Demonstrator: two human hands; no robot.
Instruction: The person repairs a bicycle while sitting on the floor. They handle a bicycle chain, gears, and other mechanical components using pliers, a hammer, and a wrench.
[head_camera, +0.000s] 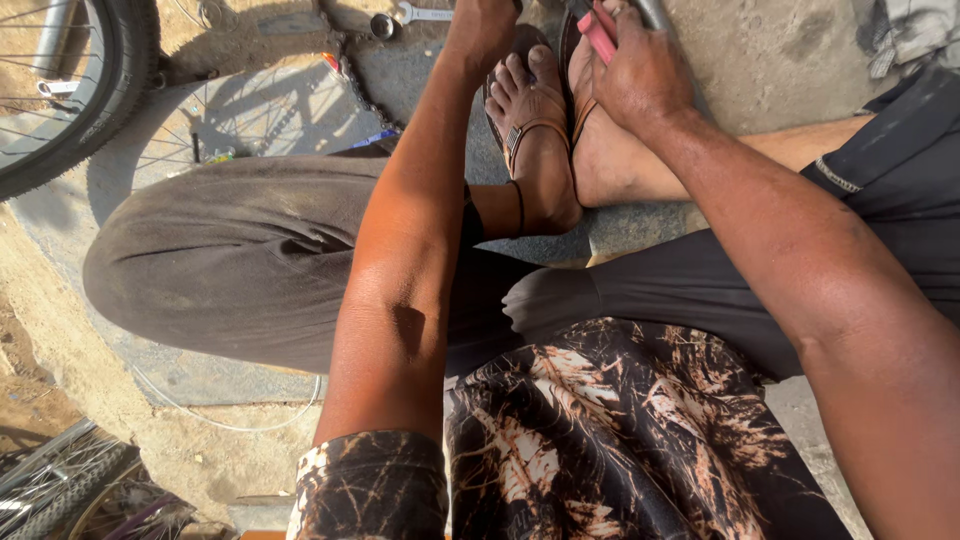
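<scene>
The person is sitting low on the ground with grey trousers (250, 260) bunching over the bent left leg, and everything here is placed against the two sandalled feet (560, 130) that are resting side by side on the concrete slab (780, 60) at the upper middle of the view. Far to the left of the feet, a bicycle wheel (95, 90) with a black tyre is leaning at the frame's corner, throwing spoke shadows across the slab toward the feet. Below the feet, nearest the camera, a dark patterned shirt (620, 440) is filling the lower middle. The left hand (480, 30) is reaching out just above the toes of the left foot, largely cut off by the top edge, so I cannot tell whether it is gripping anything. The right hand (640, 70) is hovering directly over the right foot, fingers curled and clasping the pink-handled tool (598, 35), whose handle is poking out between thumb and fingers; its working end is running out of view. Up and left of the feet, a bicycle chain (350, 70) is trailing across the slab, and beyond it, near the top edge, a silver wrench (425, 13) is lying beside a small metal socket (381, 25).
</scene>
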